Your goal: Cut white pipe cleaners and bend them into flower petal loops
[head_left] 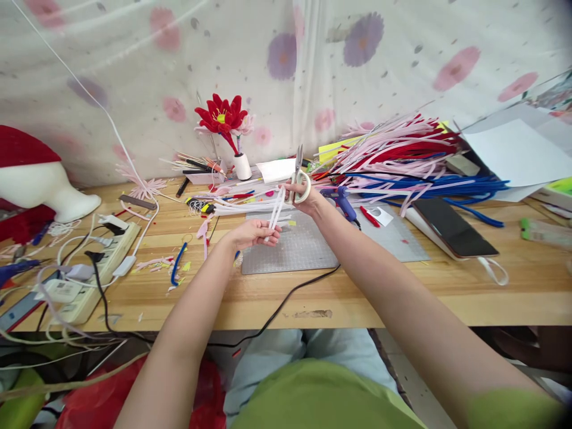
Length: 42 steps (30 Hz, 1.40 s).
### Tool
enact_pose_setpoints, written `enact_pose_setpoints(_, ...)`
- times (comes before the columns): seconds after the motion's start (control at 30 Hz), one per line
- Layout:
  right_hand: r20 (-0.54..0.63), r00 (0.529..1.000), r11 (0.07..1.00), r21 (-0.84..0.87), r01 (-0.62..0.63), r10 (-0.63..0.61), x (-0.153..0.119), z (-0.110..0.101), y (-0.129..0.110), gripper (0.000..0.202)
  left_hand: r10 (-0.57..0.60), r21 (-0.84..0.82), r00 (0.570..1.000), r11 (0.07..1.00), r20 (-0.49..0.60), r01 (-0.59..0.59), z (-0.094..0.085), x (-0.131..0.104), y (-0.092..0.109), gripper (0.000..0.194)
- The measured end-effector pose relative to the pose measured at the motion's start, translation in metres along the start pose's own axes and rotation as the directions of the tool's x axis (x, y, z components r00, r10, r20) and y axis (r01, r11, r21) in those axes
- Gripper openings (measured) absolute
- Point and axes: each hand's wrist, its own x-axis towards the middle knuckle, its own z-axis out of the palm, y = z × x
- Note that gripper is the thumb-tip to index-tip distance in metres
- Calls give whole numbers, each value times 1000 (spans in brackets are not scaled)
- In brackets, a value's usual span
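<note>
left hand point(259, 233) pinched | right hand point(300, 193) curled | both arms point(183, 333) extended forward

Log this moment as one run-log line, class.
left hand: pinching white strips | right hand: holding scissors, blades up, fingers at strips' upper end | table: grey mat, red flower in white vase

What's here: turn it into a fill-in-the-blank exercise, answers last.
The right hand holds a pair of ____.
The strips in the left hand are coloured ____.
The upright big flower is coloured ____.
The phone lies to the ____ of both hands.

Missing words: scissors; white; red; right
</note>
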Motion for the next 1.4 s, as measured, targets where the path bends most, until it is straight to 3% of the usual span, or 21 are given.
enact_pose_setpoints(0.1,4,998,997,-53,-57,58,-8,-6,-11,27,57,178,967,984,-247,-13,-5,-4,2,15)
enact_pose_setpoints(0.17,66,985,984,-96,-151,158,-16,-9,-19,39,151,279,903,960,-403,-35,-10,-4,2,15)
enact_pose_setpoints(0.23,190,935,949,-161,-271,300,-24,-9,-25,55,239,390,841,920,-486,-36,-15,-2,1,17)
enact_pose_setpoints(0.33,365,788,866,-266,-423,497,-32,-8,-24,73,338,568,780,822,-527,27,-21,2,-3,16)
enact_pose_setpoints(0.4,433,699,822,-308,-478,569,-33,-9,-19,81,368,620,761,782,-534,58,-24,5,-6,17)
enact_pose_setpoints(0.47,471,651,803,-315,-506,595,-32,-10,-13,85,372,612,755,789,-540,49,-26,8,-10,20)
enact_pose_setpoints(0.57,498,625,796,-298,-527,600,-31,-12,-5,89,362,567,751,823,-552,21,-29,11,-15,23)
enact_pose_setpoints(0.67,517,619,799,-277,-533,592,-30,-13,1,90,367,577,756,817,-542,17,-28,12,-19,23)
enact_pose_setpoints(0.77,522,627,806,-248,-538,578,-29,-12,3,89,405,659,772,751,-490,24,-22,9,-18,24)
enact_pose_setpoints(0.97,483,693,834,-171,-525,535,-25,-9,-1,83,463,883,803,442,-376,158,-8,-5,-10,28)
enact_pose_setpoints(1.07,467,716,845,-149,-514,518,-25,-6,-3,80,482,922,806,337,-344,192,-8,-8,-9,29)
enact_pose_setpoints(1.4,395,799,889,-141,-435,453,-32,3,-1,77,494,947,815,249,-303,201,-17,-11,-14,31)
